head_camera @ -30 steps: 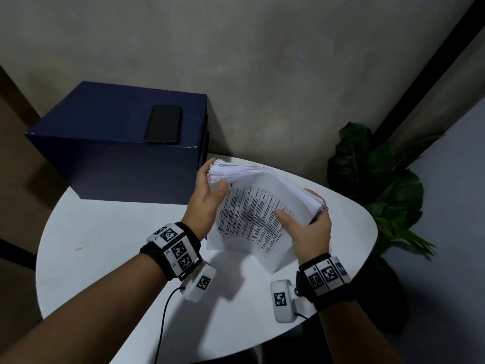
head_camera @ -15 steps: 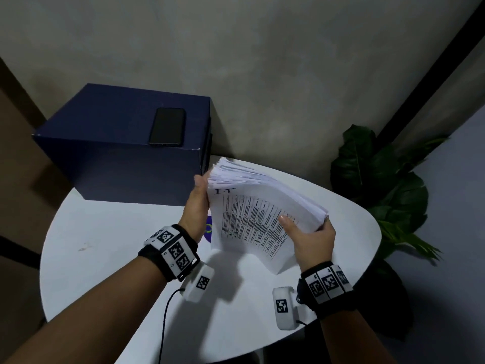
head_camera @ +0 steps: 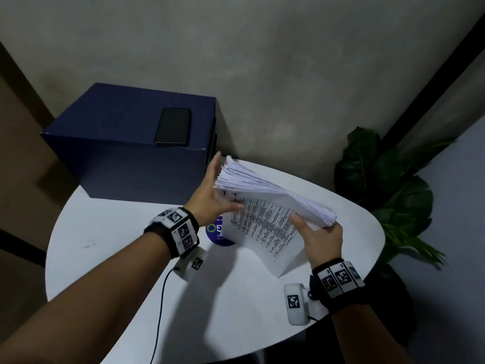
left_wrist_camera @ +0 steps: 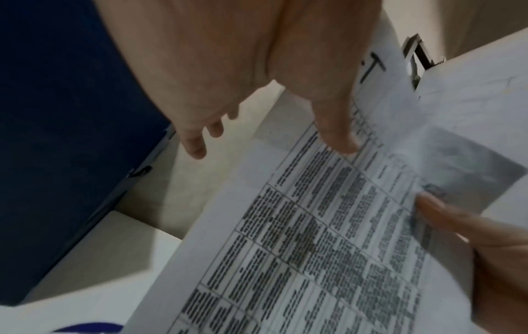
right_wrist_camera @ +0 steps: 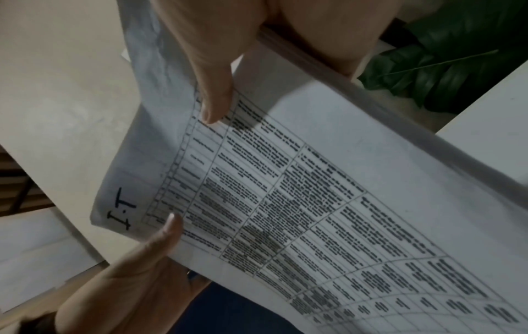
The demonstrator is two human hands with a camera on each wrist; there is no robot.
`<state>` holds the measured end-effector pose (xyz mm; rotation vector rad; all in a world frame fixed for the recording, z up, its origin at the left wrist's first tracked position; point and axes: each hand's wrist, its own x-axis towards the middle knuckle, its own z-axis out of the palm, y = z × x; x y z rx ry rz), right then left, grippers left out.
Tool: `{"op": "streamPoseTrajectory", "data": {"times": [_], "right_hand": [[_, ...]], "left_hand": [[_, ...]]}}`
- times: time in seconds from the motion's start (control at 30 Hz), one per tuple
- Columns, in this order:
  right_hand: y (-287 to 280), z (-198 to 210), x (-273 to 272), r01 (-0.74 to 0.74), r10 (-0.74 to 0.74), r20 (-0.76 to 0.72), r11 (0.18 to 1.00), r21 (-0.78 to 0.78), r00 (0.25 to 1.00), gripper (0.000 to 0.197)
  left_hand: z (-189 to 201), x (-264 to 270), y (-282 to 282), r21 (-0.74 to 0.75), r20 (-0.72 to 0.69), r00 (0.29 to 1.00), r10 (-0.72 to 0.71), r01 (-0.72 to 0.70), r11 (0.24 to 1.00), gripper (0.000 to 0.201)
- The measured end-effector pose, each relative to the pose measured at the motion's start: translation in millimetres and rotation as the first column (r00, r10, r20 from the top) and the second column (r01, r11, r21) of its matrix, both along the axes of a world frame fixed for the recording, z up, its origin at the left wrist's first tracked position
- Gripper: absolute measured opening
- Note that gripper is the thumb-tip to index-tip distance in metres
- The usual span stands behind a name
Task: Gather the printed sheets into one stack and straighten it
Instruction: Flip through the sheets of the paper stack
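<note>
Keep right hand [head_camera: 321, 240] pinching stack of printed sheets [head_camera: 265, 203] above white table [head_camera: 105, 245], pat fanned edge square with flat, open left hand [head_camera: 212, 195], apparently only touching

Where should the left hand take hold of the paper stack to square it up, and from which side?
Probably the stack's far-left short edge, approached from the left. The sheets fan out unevenly there, and the left hand already lies flat beside it, fingers straight, thumb on the printed face. The right hand pinches the opposite end, so a grip there would let both ends be squared.
</note>
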<state>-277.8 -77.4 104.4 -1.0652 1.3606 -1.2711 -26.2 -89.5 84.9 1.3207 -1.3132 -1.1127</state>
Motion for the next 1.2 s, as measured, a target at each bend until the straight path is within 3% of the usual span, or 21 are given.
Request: {"op": "streamPoseTrajectory", "data": {"times": [0.1,0.2,0.33,0.4,0.47,0.53,0.57,0.6,0.63,0.67,0.7,0.77,0.8,0.9,0.93,0.97,1.0,1.07,1.13,1.2], "right_hand": [[-3,11,-5,-0.031,0.031,-0.003,1.0,-0.002,1.0,0.028],[-7,7,-16,0.025,-0.025,0.017,0.999,-0.036,1.0,0.033],[1,-23,-15,-0.002,0.002,-0.094,1.0,0.001,0.996,0.031],[0,-28,-9,0.038,-0.037,-0.07,0.999,0.014,0.997,0.03],[-4,-24,-7,0.049,-0.05,-0.056,0.999,-0.014,0.997,0.029],[-10,-12,-6,0.011,-0.019,-0.122,0.998,-0.063,0.992,0.024],[-13,-5,-5,-0.032,0.009,-0.195,0.993,-0.113,0.981,0.02],[-15,2,-3,-0.096,0.04,-0.297,0.98,-0.177,0.954,0.016],[-17,11,0,-0.174,0.061,-0.416,0.955,-0.239,0.907,0.015],[-19,19,4,-0.256,0.063,-0.538,0.922,-0.292,0.841,0.015],[-22,26,9,-0.302,0.04,-0.603,0.891,-0.339,0.796,0.016],[-24,34,16,-0.267,-0.071,-0.631,0.865,-0.424,0.772,0.012],[-25,31,16,-0.17,-0.18,-0.617,0.869,-0.464,0.766,0.025],[-29,-1,-4,0.219,-0.439,-0.615,0.89,-0.401,0.655,0.097],[-32,-13,-14,0.302,-0.449,-0.559,0.891,-0.339,0.697,0.113],[-34,-17,-20,0.34,-0.425,-0.436,0.903,-0.263,0.793,0.121],[-38,-19,-24,0.325,-0.36,-0.25,0.93,-0.173,0.899,0.121],[-48,-24,-33,0.187,-0.186,0.026,0.981,-0.047,0.982,0.099],[-52,-22,-36,0.101,-0.1,-0.047,0.995,0.019,0.994,0.06],[-47,-23,-37,0.112,-0.111,-0.124,0.994,0.008,0.986,0.032]], "left_hand": [[9,0,-12,-0.074,0.007,0.993,0.116,-0.115,0.991,0.048],[12,-7,-2,-0.147,-0.045,0.987,0.155,-0.16,0.976,0.021],[-6,-24,20,-0.093,0.136,0.99,0.021,-0.009,0.996,0.032],[-9,-27,20,-0.057,0.127,0.991,0.037,-0.03,0.998,0.031],[6,-25,17,-0.141,0.081,0.986,0.143,-0.131,0.981,0.035],[30,-19,14,-0.361,0.171,0.955,0.243,-0.169,0.917,0.058],[41,-15,12,-0.467,0.322,0.899,0.297,-0.122,0.876,0.071],[54,-16,11,-0.532,0.514,0.783,0.349,-0.028,0.846,0.079],[67,-19,10,-0.534,0.674,0.634,0.379,0.064,0.843,0.078],[78,-24,10,-0.484,0.771,0.53,0.353,0.129,0.865,0.067],[83,-28,9,-0.435,0.802,0.516,0.301,0.16,0.886,0.052],[81,-26,9,-0.403,0.692,0.69,0.21,0.128,0.906,0.041],[76,-20,10,-0.387,0.598,0.778,0.191,0.071,0.92,0.036],[62,8,15,-0.301,0.296,0.934,0.199,-0.106,0.948,0.013],[59,16,18,-0.265,0.188,0.964,0.185,-0.131,0.955,0.021],[53,24,20,-0.226,0.102,0.98,0.172,-0.146,0.963,0.027],[47,30,22,-0.192,0.038,0.984,0.172,-0.162,0.968,0.029],[35,35,22,-0.155,0.003,0.977,0.212,-0.209,0.966,0.027],[21,28,23,-0.136,-0.006,0.955,0.297,-0.295,0.946,0.024],[7,12,28,-0.129,-0.025,0.91,0.414,-0.414,0.901,0.017]]}}
